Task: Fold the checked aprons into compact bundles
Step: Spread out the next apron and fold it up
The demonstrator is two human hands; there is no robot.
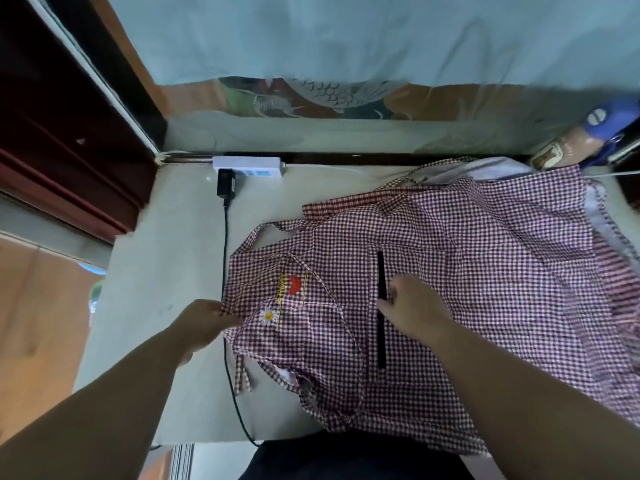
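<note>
A pale table fills the middle. At its far edge sits a white power strip with a black plug in it. A black cord runs from the plug toward the near edge.

The left hand is just right of the cord. It pinches the left edge of the apron between thumb and fingers. The apron is red and white checked. It lies spread out flat on the right half of the table, with its near edge hanging over. Two thin ties lie on the table near the left hand.

Right beside that hand is a small daisy sewn on the apron. Further right is a long black strip.

The right hand rests on the apron and touches the strip. Its fingers are bent, but I cannot tell if they grip the cloth.

Far off on the right lies a bottle with a blue cap.
</note>
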